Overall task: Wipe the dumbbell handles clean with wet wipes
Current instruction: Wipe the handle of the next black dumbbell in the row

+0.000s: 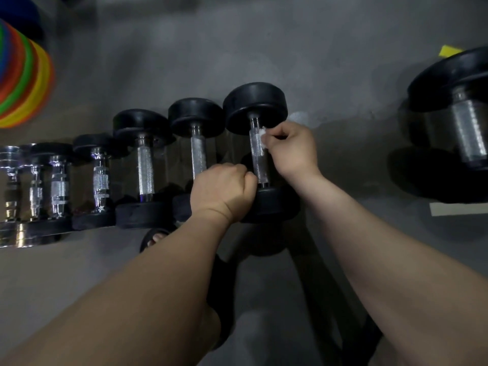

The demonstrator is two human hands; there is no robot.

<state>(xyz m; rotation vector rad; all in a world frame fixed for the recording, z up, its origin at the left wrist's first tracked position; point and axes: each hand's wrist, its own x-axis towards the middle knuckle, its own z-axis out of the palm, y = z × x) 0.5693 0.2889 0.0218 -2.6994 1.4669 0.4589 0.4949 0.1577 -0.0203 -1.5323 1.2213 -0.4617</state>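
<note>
Both forearms reach forward and down to one dumbbell (pixel 254 107), the largest at the right end of a row (pixel 145 165) lying side by side on the grey floor (pixel 343 62). It rests with its black heads one far, one near, and its knurled metal handle (pixel 258 157) runs between them, pointing away from the person.

The right hand (pixel 290 149) comes in from the right with the wrist bent inward. Its fingers are curled and pinch a small white wipe (pixel 262 133) against the upper right side of the handle, just below the far head.

The left hand (pixel 221 188) is balled into a fist with the back of the hand up, set low at the left of the handle, where the bar meets the near head. Its knuckles lie just beside the bar's lower end — whether the fingers grasp the bar or only rest by it cannot be told.

A bigger dumbbell (pixel 467 128) lies well apart to the right, and a stack of coloured cones (pixel 23 80) sits at the far left edge.
</note>
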